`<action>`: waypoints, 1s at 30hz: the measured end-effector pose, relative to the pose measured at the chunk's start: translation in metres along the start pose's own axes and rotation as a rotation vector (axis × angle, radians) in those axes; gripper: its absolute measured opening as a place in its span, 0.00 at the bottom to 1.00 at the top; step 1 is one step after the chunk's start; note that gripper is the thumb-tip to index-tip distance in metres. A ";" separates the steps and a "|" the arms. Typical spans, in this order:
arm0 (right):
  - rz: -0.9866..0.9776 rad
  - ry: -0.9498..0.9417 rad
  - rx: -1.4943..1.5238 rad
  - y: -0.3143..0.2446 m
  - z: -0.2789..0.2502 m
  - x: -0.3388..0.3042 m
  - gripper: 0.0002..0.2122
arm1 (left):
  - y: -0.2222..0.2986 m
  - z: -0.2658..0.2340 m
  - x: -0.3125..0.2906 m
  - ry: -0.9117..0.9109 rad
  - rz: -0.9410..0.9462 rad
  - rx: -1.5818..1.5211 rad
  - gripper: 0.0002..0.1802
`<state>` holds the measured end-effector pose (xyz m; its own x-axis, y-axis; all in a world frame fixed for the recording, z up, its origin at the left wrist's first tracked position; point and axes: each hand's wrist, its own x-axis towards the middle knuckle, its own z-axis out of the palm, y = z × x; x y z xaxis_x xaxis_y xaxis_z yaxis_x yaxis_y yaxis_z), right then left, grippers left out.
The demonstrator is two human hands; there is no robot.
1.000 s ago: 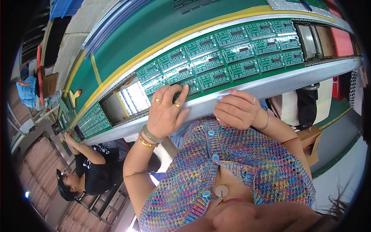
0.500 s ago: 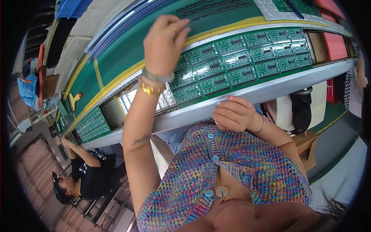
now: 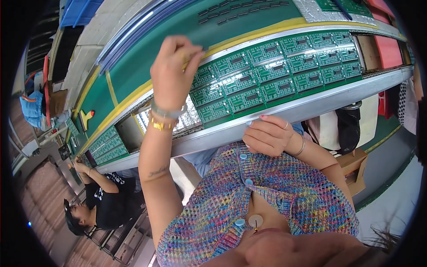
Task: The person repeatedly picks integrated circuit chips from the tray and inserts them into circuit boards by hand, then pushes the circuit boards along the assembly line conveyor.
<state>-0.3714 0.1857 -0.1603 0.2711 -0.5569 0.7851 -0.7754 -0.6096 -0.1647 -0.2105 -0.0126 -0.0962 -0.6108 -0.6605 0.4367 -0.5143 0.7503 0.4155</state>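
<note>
My left hand is raised over the near edge of the green mat. Its thumb and fingertips are pinched on a small black chip, partly blurred. Below and to the right lies a panel of green circuit boards in a metal rail frame; many boards carry a black chip. Loose black chips lie in rows on the mat beyond. My right hand rests against the frame's near edge with its fingers curled in. Whatever it may hold is hidden.
Yellow tape runs along the green mat. Blue-grey tubes lie at the far left. Pink foam sits at the frame's right end. Another person works at the left, beside a second board panel.
My left hand has moved left and nearer, away from the loose chips, and a chip now shows at its fingertips. My right hand has stayed about the same.
</note>
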 end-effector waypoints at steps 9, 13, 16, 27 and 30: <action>0.017 -0.006 0.005 -0.002 0.000 0.001 0.11 | 0.006 0.002 -0.041 -0.082 -0.108 -0.003 0.06; 0.033 0.009 0.001 -0.003 0.001 0.002 0.09 | 0.005 0.003 -0.043 -0.090 -0.086 0.025 0.05; 0.027 -0.006 0.000 -0.003 0.000 0.001 0.10 | 0.005 0.002 -0.043 -0.101 -0.071 0.038 0.05; 0.036 0.025 0.004 0.000 0.000 0.001 0.06 | 0.003 -0.001 -0.017 -0.134 0.086 0.056 0.04; 0.032 -0.008 -0.012 -0.004 -0.001 0.000 0.10 | -0.016 0.013 0.024 0.070 -0.024 -0.016 0.05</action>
<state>-0.3691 0.1890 -0.1592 0.2508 -0.5804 0.7747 -0.7903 -0.5850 -0.1824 -0.2252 -0.0398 -0.1027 -0.5546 -0.6789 0.4811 -0.5179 0.7342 0.4391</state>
